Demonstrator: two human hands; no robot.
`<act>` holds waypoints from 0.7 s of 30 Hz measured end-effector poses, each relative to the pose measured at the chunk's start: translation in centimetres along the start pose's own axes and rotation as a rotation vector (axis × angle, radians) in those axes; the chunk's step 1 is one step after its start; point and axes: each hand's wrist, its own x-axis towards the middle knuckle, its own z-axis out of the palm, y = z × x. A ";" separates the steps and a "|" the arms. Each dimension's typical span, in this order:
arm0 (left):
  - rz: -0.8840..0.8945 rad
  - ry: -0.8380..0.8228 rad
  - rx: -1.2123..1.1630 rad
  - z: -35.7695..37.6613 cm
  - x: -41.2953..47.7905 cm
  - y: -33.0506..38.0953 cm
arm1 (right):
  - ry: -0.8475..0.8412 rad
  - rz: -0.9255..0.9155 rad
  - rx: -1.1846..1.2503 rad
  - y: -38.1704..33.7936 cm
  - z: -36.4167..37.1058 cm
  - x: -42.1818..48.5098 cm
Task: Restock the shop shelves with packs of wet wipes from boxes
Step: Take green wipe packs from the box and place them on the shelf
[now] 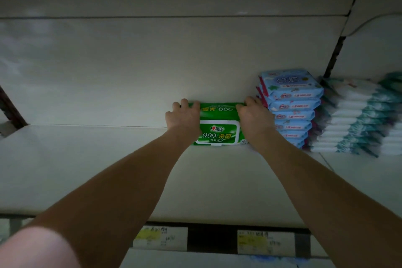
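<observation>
A green pack of wet wipes (218, 130) lies flat on the pale shelf (87, 169), pushed back against the rear wall, where its label is mirrored. My left hand (183, 118) grips the pack's left end with fingers curled over its far edge. My right hand (253, 118) grips the right end the same way. Both forearms reach in from the bottom of the view.
A stack of several blue wipe packs (290, 106) stands right beside my right hand. Farther right are stacks of white and teal packs (352, 119). Price labels (264, 241) line the shelf's front rail. The shelf's left part is bare.
</observation>
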 end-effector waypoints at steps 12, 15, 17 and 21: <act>0.010 -0.147 -0.992 -7.9 -0.5 7.4 | 0.007 -0.080 0.136 0.8 -1.3 -1.6; 0.006 -0.239 -1.135 -8.6 -0.9 10.3 | 0.024 -0.117 0.200 1.5 -1.8 -2.8; 0.042 -0.276 -1.143 -8.5 -1.1 11.7 | 0.009 -0.100 0.177 1.9 -2.3 -3.5; 0.107 -0.290 -1.259 -8.5 -1.3 13.4 | 0.005 -0.045 0.159 3.0 -3.2 -3.9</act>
